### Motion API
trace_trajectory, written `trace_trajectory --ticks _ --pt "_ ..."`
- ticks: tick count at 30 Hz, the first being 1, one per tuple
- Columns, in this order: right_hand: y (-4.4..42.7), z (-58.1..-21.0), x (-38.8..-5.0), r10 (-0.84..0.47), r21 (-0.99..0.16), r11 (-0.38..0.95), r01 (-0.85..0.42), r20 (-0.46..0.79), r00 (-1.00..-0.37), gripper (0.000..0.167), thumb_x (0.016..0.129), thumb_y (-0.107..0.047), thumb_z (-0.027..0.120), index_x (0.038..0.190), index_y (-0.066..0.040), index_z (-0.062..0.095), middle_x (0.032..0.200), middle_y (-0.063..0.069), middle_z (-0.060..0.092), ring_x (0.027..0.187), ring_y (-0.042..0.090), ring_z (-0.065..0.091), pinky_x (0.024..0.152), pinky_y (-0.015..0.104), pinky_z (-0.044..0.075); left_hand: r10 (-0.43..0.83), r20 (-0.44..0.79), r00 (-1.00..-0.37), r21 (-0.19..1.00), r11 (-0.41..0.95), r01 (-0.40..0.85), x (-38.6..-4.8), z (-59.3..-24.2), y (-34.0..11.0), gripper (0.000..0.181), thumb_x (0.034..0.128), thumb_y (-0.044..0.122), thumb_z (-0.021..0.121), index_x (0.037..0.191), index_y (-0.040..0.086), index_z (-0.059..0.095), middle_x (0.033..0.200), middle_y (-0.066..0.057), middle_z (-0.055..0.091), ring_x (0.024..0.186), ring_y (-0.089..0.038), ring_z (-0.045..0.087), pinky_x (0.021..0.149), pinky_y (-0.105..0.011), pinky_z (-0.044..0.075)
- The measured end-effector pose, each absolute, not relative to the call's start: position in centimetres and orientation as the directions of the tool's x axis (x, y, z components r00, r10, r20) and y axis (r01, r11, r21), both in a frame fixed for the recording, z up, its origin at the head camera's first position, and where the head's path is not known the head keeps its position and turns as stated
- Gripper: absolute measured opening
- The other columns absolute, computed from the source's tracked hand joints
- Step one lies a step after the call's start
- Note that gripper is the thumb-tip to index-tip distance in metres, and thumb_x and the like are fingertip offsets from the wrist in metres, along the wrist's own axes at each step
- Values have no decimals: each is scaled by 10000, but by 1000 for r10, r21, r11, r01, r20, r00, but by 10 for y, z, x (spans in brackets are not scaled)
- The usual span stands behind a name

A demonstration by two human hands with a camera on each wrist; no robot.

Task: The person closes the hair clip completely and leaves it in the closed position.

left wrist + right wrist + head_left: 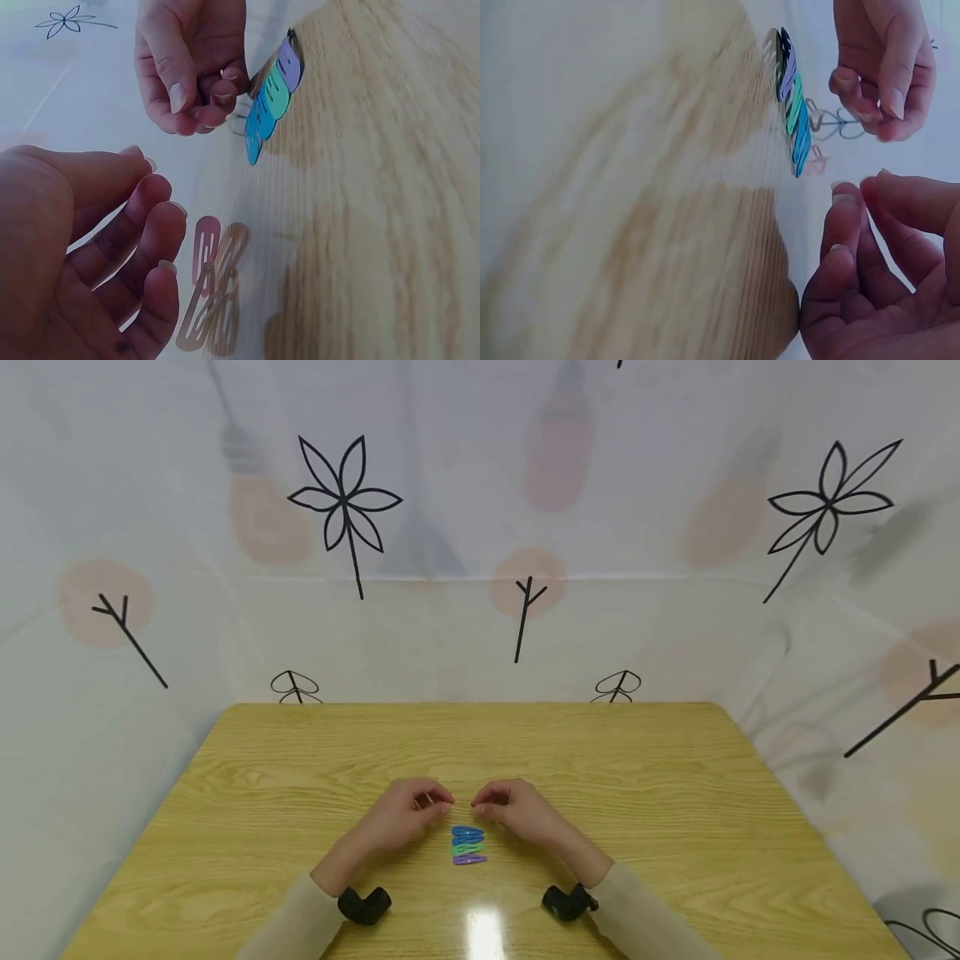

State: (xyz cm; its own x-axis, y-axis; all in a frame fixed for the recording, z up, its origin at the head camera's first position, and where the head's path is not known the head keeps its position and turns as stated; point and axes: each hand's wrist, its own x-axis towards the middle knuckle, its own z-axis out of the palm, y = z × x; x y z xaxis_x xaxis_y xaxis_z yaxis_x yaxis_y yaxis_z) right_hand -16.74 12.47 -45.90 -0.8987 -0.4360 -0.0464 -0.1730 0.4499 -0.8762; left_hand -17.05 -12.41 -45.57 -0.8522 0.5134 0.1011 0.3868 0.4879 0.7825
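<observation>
Several snap hair clips (pixel 468 846) lie in a short column on the table, blue ones at the far end, then green, then purple nearest. In the left wrist view the purple clip (pixel 289 61) adjoins the green one (pixel 277 93). Just beyond the column on the left is my left hand (pixel 408 814), fingers loosely bent, holding nothing visible. Opposite it, my right hand (pixel 521 812) has a similar loose bend and nothing visible in it. A small gap separates the two hands' fingertips. Neither hand touches the clips.
A wood-grain table (pixel 300 743) meets a patterned cloth (pixel 450 635) behind it. Faint pink and brown clip shapes (pixel 206 247) show in the left wrist view; I cannot tell if they are real clips. Dark bands (pixel 364 906) sit at both wrists.
</observation>
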Motion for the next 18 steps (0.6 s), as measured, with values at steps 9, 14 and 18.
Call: trace_trajectory --ticks 9,14,18 --pt "112 -458 -169 -438 -862 453 -225 4 -899 135 978 -184 660 1015 -86 746 964 -43 682 840 144 584 734 307 485 463 131 -877 771 509 384 -174 -450 -143 132 980 251 663 1043 162 738 986 115 664 848 -117 593 736 -302 504" --pt "103 -457 -170 -432 -850 469 -239 16 -902 127 976 -178 663 1018 -91 745 955 -48 680 845 123 598 737 297 499 437 160 -885 745 535 399 -178 -451 -155 92 967 184 680 1028 140 733 982 94 661 863 -114 590 749 -308 498" --pt "94 -454 -172 -417 -838 493 -236 10 -909 119 972 -198 670 1014 -114 745 922 -61 664 815 129 585 715 305 494 422 162 -892 737 549 394 -182 -452 -160 82 958 155 690 1025 127 727 970 86 654 867 -124 587 756 -316 496"
